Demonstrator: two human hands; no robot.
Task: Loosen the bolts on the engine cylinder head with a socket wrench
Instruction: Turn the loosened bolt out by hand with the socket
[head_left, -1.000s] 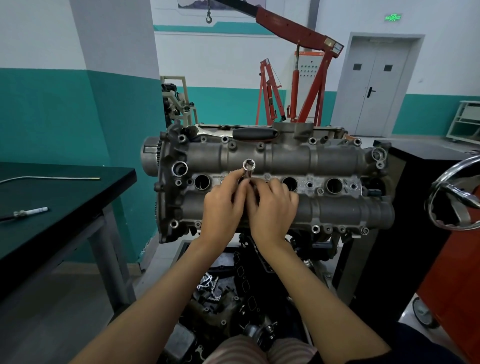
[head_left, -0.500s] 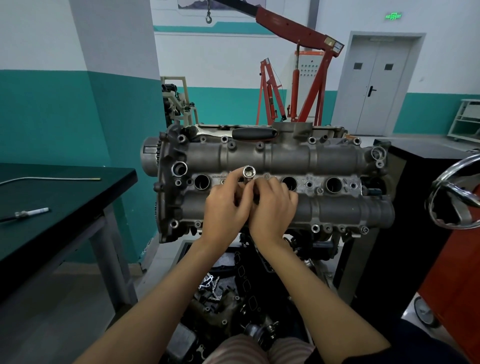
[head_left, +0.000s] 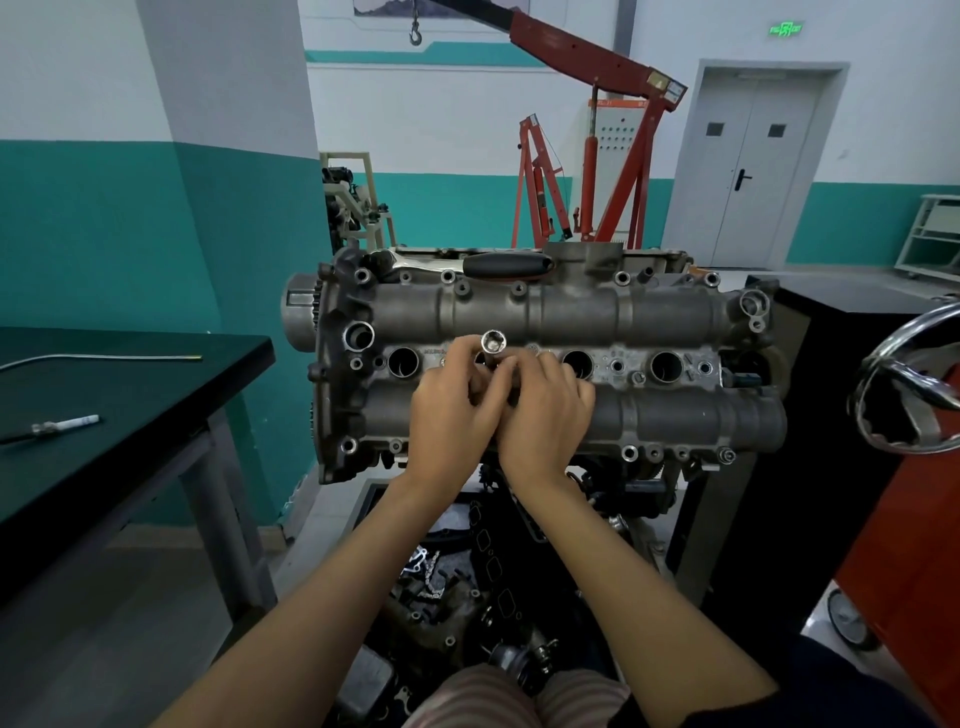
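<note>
At the middle of the head view, an engine cylinder head (head_left: 571, 312) sits on a stand, its long axis running left to right, with a row of round plug wells along the centre valley.

Left hand (head_left: 452, 410): fingers curled round a silver socket (head_left: 493, 342), which stands upright over the valley between the first and second wells, open end facing the camera. Whether its lower end sits on a bolt cannot be told; the hands hide it.

Right hand (head_left: 545, 415): pressed against the left, fingers (head_left: 511, 371) curled in close at the socket's shaft. It appears to pinch the same piece, though the exact contact is hidden.

Socket wrench (head_left: 467, 266): lies flat on the far upper edge of the cylinder head, black grip to the right, chrome head to the left. Neither hand touches it.

Bolts: several heads show along the upper rail, e.g. one bolt (head_left: 461, 287), and more along the lower edge. Some holes look empty, but which were ever filled cannot be told.

Judgement on progress: early or between bolts. The socket is being seated or hand-turned; the wrench is not yet attached. Most visible bolts seem still in place, so the bulk of loosening looks left.

Left of the engine, a dark tabletop (head_left: 130, 395) carries a thin rod (head_left: 104, 357) and a spark plug (head_left: 65, 424).
</note>
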